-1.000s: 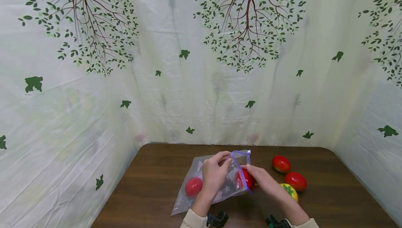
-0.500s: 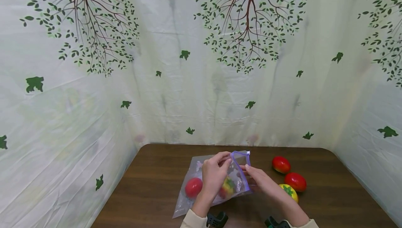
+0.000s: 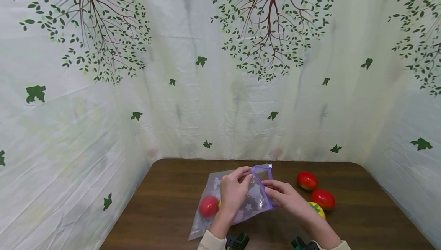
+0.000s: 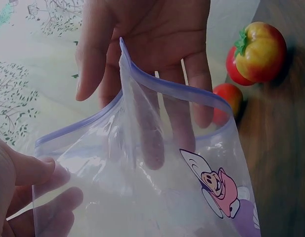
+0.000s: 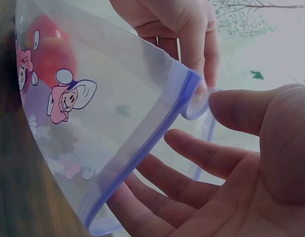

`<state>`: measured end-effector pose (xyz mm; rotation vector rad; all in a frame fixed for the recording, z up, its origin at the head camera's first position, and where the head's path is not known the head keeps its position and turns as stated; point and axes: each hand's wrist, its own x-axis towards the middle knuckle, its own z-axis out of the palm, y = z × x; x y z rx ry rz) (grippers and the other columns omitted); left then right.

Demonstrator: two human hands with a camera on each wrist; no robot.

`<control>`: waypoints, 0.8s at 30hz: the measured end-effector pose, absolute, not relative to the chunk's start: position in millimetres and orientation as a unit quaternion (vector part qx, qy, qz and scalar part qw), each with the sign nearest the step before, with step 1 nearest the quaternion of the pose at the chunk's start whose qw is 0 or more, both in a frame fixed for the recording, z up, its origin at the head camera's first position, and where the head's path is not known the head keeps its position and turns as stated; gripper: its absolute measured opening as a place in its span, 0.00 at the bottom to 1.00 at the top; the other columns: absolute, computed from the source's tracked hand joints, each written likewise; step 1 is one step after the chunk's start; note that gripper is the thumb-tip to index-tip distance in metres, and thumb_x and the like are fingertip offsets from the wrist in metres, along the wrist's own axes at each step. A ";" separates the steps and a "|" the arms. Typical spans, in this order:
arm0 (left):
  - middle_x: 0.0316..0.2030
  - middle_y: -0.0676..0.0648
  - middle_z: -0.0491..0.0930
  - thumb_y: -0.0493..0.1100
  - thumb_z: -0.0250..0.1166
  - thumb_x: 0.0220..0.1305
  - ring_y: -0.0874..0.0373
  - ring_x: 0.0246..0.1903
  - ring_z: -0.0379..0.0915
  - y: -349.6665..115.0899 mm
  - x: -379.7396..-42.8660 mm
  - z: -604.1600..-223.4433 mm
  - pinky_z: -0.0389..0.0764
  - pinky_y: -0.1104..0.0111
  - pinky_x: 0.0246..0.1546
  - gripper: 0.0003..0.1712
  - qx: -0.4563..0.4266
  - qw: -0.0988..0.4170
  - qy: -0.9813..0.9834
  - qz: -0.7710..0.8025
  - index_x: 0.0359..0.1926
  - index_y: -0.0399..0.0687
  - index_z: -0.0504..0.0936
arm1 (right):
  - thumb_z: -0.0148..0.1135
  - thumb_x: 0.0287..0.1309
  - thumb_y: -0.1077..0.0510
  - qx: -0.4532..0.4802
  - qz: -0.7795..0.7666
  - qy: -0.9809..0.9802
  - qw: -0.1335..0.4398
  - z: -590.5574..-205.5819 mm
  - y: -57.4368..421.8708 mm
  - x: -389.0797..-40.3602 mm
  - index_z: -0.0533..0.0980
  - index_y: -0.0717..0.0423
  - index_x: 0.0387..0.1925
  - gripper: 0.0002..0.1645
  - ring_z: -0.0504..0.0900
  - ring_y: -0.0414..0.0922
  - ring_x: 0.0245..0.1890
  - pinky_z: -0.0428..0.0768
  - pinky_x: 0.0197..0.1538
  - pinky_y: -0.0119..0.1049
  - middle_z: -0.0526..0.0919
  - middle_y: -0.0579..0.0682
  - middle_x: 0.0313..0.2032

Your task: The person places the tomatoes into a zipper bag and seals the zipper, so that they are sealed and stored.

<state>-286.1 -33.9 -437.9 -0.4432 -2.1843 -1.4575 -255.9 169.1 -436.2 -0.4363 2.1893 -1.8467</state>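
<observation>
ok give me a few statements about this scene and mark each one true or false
1. The left hand pinches the clear bag near its mouth. True.
2. The bag's trim is green. False: it is bluish purple.
3. A round red fruit is inside the bag. True.
4. The right hand is gripping a fruit. False: it is at the bag's mouth, with no fruit in it.
5. In the head view, a yellow fruit lies right of the bag. True.
</observation>
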 end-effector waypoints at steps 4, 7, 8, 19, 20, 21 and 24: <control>0.41 0.58 0.88 0.42 0.72 0.63 0.64 0.39 0.84 -34.6 -285.7 -438.4 0.82 0.74 0.40 0.12 -0.165 0.236 -0.799 -0.529 0.48 0.54 0.89 | 0.56 0.73 0.46 -0.151 -0.625 0.757 0.115 -435.3 168.9 -255.0 0.69 0.60 0.68 0.31 0.82 0.55 0.53 0.82 0.52 0.52 0.77 0.62 0.60; 0.41 0.58 0.88 0.43 0.72 0.63 0.64 0.39 0.84 -35.1 -285.7 -439.0 0.82 0.74 0.40 0.12 -0.168 0.236 -0.798 -0.529 0.49 0.54 0.89 | 0.56 0.72 0.45 -0.148 -0.624 0.759 0.112 -435.3 169.1 -254.1 0.69 0.59 0.68 0.32 0.82 0.55 0.53 0.83 0.52 0.52 0.77 0.62 0.61; 0.41 0.58 0.88 0.43 0.72 0.63 0.65 0.39 0.84 -35.3 -285.7 -439.1 0.82 0.74 0.40 0.12 -0.168 0.236 -0.797 -0.530 0.49 0.54 0.89 | 0.57 0.72 0.46 -0.149 -0.623 0.760 0.111 -435.3 169.1 -253.8 0.70 0.58 0.68 0.31 0.82 0.55 0.52 0.83 0.51 0.51 0.77 0.62 0.61; 0.42 0.59 0.87 0.44 0.72 0.64 0.65 0.40 0.84 -36.0 -286.9 -440.3 0.82 0.73 0.41 0.12 -0.168 0.236 -0.795 -0.532 0.49 0.54 0.88 | 0.61 0.70 0.49 -0.164 -0.604 0.776 0.077 -431.1 171.7 -250.5 0.72 0.58 0.65 0.29 0.83 0.55 0.50 0.84 0.49 0.51 0.79 0.61 0.59; 0.41 0.59 0.87 0.44 0.72 0.64 0.65 0.40 0.84 -36.0 -287.2 -440.3 0.82 0.73 0.41 0.12 -0.169 0.238 -0.796 -0.531 0.49 0.54 0.88 | 0.62 0.70 0.49 -0.166 -0.603 0.777 0.075 -430.7 172.2 -250.3 0.72 0.59 0.65 0.29 0.83 0.55 0.50 0.84 0.49 0.52 0.79 0.61 0.59; 0.41 0.59 0.88 0.44 0.72 0.64 0.65 0.40 0.84 -35.9 -287.5 -440.3 0.82 0.73 0.41 0.12 -0.170 0.240 -0.796 -0.529 0.49 0.53 0.88 | 0.62 0.70 0.50 -0.167 -0.602 0.777 0.075 -430.5 172.7 -250.1 0.72 0.59 0.66 0.29 0.83 0.55 0.50 0.84 0.49 0.52 0.78 0.62 0.59; 0.40 0.58 0.88 0.44 0.72 0.63 0.65 0.39 0.84 -36.0 -288.6 -440.0 0.82 0.73 0.41 0.12 -0.174 0.246 -0.796 -0.525 0.48 0.54 0.89 | 0.62 0.69 0.51 -0.165 -0.597 0.782 0.069 -430.0 174.8 -249.4 0.72 0.59 0.66 0.29 0.83 0.55 0.50 0.84 0.49 0.54 0.78 0.62 0.59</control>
